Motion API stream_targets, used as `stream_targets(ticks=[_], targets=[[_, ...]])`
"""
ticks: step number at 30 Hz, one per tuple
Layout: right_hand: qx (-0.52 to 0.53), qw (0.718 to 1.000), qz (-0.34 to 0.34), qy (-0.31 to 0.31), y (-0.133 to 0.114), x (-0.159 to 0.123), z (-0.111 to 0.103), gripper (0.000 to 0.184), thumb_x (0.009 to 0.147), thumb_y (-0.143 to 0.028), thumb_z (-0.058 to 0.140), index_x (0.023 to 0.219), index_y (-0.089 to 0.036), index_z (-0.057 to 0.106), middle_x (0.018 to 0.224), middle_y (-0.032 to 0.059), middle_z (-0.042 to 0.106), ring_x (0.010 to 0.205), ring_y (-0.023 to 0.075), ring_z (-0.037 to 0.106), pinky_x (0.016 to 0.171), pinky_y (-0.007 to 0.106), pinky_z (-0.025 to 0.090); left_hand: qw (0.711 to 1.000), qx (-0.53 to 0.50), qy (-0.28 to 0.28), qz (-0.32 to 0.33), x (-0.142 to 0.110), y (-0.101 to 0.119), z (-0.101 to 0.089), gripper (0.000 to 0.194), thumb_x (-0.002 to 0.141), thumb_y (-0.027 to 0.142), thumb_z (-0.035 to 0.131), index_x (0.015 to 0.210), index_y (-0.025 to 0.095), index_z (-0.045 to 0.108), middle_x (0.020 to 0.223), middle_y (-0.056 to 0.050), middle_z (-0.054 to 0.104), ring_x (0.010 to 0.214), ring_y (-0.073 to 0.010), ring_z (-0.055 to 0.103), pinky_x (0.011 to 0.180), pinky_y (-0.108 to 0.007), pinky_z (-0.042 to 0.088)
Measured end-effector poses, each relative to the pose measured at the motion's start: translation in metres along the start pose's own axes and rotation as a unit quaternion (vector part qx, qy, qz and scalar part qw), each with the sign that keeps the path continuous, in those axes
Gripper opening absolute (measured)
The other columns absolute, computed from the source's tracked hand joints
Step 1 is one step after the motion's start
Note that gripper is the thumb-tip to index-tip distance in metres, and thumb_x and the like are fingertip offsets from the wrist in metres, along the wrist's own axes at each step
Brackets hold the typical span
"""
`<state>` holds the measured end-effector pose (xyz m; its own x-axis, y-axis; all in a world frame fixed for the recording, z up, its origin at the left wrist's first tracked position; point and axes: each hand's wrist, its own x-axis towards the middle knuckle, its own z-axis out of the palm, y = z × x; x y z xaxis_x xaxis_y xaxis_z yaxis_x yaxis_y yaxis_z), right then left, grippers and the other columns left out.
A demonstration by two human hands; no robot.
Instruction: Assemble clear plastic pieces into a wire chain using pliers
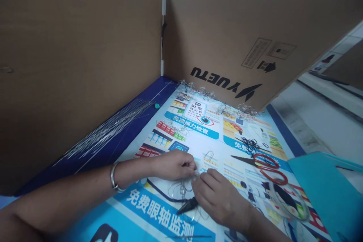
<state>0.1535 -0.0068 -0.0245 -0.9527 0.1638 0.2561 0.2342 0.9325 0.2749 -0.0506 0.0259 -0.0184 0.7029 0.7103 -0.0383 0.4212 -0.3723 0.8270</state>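
Observation:
My left hand [176, 164], a metal bangle on its wrist, is closed in a pinch on a thin wire. Against its fingertips, my right hand [219, 196] is also closed, its fingers curled around the same spot; the grip itself is mostly hidden. Fine wire loops [183, 189] spread just below the two hands. A dark, pointed tool tip [187, 206], like pliers, pokes out under my right hand; whether that hand holds it I cannot tell. A bent wire loop [209, 155] lies just beyond the fingers.
Scissors [266, 164] with red-orange handles lie at right, near black rings [251, 144] and a clear tape roll [300, 204]. Straight wires [110, 128] lie at left. Wire pieces [204, 91] line the cardboard wall [227, 26]. A teal folder [323, 181] sits at right.

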Motion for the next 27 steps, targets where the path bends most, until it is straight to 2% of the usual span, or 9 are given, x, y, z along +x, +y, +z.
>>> stream_targets(ticks=[8,15,17,20,21,22,23,25,27], targets=[[0.032,0.998,-0.052,-0.019,0.003,0.0,-0.001,0.015,0.086,-0.015,0.044,0.082,-0.015,0.058,0.083,0.0065,0.06,0.072,0.0176,0.049,0.068,0.038,0.036,1.0,0.001,0.002,-0.009,0.002,0.0,0.001,0.01,0.082,0.019,0.051,0.078,0.014,0.059,0.087,-0.001,0.066,0.078,-0.0121,0.058,0.068,-0.019,0.041],[0.059,0.996,-0.06,0.018,0.001,0.0,-0.01,0.014,0.086,-0.014,0.045,0.085,-0.014,0.059,0.084,0.0071,0.061,0.076,0.0177,0.052,0.071,0.037,0.038,1.0,0.021,-0.008,-0.005,0.001,-0.001,0.0,0.012,0.082,0.019,0.049,0.082,0.016,0.061,0.084,0.0,0.065,0.075,-0.0115,0.057,0.066,-0.019,0.041],[0.074,0.995,-0.032,0.053,0.002,-0.006,-0.012,0.016,0.086,-0.013,0.044,0.09,-0.013,0.059,0.083,0.0073,0.062,0.076,0.0182,0.053,0.072,0.037,0.039,0.999,0.032,-0.011,-0.008,0.0,0.0,-0.002,0.012,0.081,0.018,0.049,0.082,0.016,0.061,0.082,0.0,0.064,0.074,-0.0114,0.056,0.065,-0.019,0.04],[0.113,0.974,0.117,0.157,0.011,-0.02,-0.011,0.023,0.084,-0.008,0.039,0.095,-0.016,0.057,0.083,0.0067,0.063,0.079,0.0177,0.055,0.075,0.036,0.042,0.999,0.047,-0.014,-0.007,-0.001,0.003,-0.005,0.011,0.081,0.017,0.049,0.078,0.015,0.059,0.079,0.0,0.063,0.071,-0.0116,0.055,0.063,-0.02,0.039],[0.136,0.955,0.188,0.185,0.016,-0.024,-0.009,0.023,0.083,-0.009,0.038,0.09,-0.018,0.057,0.082,0.0058,0.063,0.079,0.0176,0.055,0.075,0.036,0.042,0.999,0.051,-0.015,-0.003,-0.001,0.005,-0.005,0.011,0.081,0.018,0.049,0.076,0.016,0.059,0.078,0.0,0.062,0.07,-0.0117,0.054,0.063,-0.02,0.038],[0.166,0.933,0.261,0.185,0.021,-0.028,-0.008,0.02,0.083,-0.012,0.039,0.085,-0.02,0.057,0.081,0.005,0.063,0.079,0.0171,0.056,0.074,0.033,0.043,0.998,0.056,-0.016,0.001,-0.001,0.006,-0.006,0.012,0.081,0.019,0.049,0.074,0.016,0.058,0.077,0.0,0.061,0.069,-0.0117,0.053,0.062,-0.02,0.037],[0.199,0.902,0.345,0.165,0.026,-0.031,-0.006,0.015,0.084,-0.018,0.043,0.085,-0.02,0.058,0.083,0.005,0.064,0.079,0.0172,0.057,0.072,0.031,0.044,0.998,0.059,-0.018,0.005,-0.001,0.006,-0.006,0.013,0.081,0.019,0.049,0.072,0.016,0.058,0.076,0.0,0.061,0.068,-0.0118,0.052,0.061,-0.02,0.037],[0.256,0.812,0.519,0.082,0.037,-0.034,-0.004,0.015,0.082,-0.031,0.049,0.08,-0.021,0.06,0.076,0.0017,0.063,0.07,0.0163,0.057,0.064,0.028,0.045,0.998,0.06,-0.021,0.007,-0.001,0.008,-0.006,0.012,0.081,0.018,0.049,0.072,0.016,0.058,0.076,0.0,0.061,0.068,-0.012,0.052,0.061,-0.02,0.037],[0.268,0.786,0.555,0.044,0.046,-0.033,-0.002,0.022,0.083,-0.036,0.047,0.074,-0.021,0.06,0.064,-0.0006,0.061,0.06,0.0155,0.056,0.055,0.026,0.043,0.998,0.051,-0.025,0.0,-0.001,0.008,-0.006,0.011,0.08,0.018,0.049,0.075,0.016,0.059,0.078,0.0,0.062,0.07,-0.0124,0.054,0.062,-0.02,0.037]])
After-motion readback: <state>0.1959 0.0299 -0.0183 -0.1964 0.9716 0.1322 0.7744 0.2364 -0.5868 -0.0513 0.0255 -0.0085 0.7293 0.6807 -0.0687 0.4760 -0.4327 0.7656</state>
